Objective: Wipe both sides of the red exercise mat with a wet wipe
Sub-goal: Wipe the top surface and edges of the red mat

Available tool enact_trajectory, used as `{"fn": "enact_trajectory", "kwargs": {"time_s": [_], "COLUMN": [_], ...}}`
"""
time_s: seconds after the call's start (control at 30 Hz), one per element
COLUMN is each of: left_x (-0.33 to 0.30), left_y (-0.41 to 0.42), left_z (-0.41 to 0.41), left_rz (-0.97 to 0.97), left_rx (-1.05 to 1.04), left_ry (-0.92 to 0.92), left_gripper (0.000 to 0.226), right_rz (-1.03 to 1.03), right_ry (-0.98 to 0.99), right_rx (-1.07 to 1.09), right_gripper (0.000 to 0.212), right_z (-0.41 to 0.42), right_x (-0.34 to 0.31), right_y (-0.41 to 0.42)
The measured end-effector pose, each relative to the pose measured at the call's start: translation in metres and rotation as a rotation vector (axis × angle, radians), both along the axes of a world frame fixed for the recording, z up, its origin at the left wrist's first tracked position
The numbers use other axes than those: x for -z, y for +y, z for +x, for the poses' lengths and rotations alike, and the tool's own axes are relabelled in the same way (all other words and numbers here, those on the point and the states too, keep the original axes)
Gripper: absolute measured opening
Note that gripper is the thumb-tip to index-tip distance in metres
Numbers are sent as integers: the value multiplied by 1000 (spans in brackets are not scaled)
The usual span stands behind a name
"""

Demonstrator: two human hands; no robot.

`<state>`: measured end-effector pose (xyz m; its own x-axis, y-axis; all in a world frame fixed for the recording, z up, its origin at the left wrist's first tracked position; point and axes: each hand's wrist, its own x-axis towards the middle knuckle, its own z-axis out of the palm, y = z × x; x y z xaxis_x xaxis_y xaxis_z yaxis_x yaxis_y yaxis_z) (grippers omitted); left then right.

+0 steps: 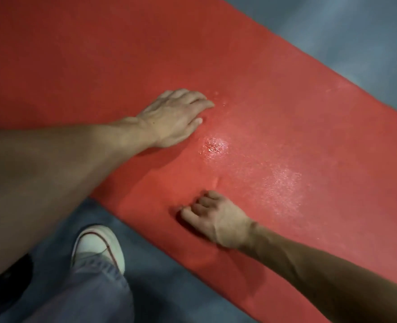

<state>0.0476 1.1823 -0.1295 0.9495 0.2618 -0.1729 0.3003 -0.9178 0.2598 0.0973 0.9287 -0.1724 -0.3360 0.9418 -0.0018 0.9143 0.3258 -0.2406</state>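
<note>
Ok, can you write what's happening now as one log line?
left hand: flat on red mat | right hand: curled on mat, wipe not visible | wet patch: between hands

Person, seen from the head camera. Both forearms are bare, with no sleeve, watch or ring visible on the left hand [174, 117] or the right hand [218, 220]. One leg shows, clothed in loose, faded blue denim jeans [94, 290] whose hem bunches over the foot. The shoe [97, 243] is a white canvas sneaker with a rounded white rubber toe cap, a thin red line running round the cap, and a narrow red-and-dark stripe along the sole edge.
</note>
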Motion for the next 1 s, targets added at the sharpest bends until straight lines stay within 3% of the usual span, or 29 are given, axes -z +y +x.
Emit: {"fn": "enact_trajectory", "kwargs": {"time_s": [0.07, 0.2, 0.27, 0.37, 0.47, 0.53, 0.6, 0.63, 0.7, 0.77, 0.8, 0.9, 1.0], "left_x": [-18, -38, -34, -14, 8, 19, 22, 23, 24, 25, 27, 27, 28], "left_y": [-8, -29, -37, -54, -75, -80, -79, -78, -78, -81, -81, -82, -83], "left_z": [-31, -100, -130, -167, -203, -221, -228, -228, -225, -226, -227, -229, -228], "left_rz": [10, -25, -87, -216, -329, -348, -345, -340, -322, -309, -301, -288, -294], "left_rx": [59, 76, -23, -303, -480, -428, -418, -428, -439, -444, -442, -452, -449], "left_ry": [29, 88, 91, 125, 93, 88, 83, 75, 50, 42, 35, 19, 2], "left_gripper": [49, 47, 48, 48, 51, 58, 59, 59, 57, 56, 56, 56, 56], "right_rz": [1, -83, -91, -15, -34, -9, -53, -47, -7, 93, 83, -37, -77], "right_ry": [-36, -149, -159, -130, -90, -80, -147, -194, -173, -46, -3, -23, -88], "right_rx": [30, 583, 703, 420, -14, 30, 294, 451, 637, 544, 418, 24, 200], "right_gripper": [22, 31, 25, 11, 26, 43, 69, 72, 50, 18, 13, 30, 57], "right_z": [20, 95, 87, 7, -46, -21, 27, 50, 60, 20, -7, -50, 4], "right_x": [-5, -29, -30, -9, -2, -6, -12, -16, -18, -14, -8, 2, -4], "right_y": [12, 41, 41, 24, -1, 12, 35, 45, 49, 38, 25, -7, 15]}}
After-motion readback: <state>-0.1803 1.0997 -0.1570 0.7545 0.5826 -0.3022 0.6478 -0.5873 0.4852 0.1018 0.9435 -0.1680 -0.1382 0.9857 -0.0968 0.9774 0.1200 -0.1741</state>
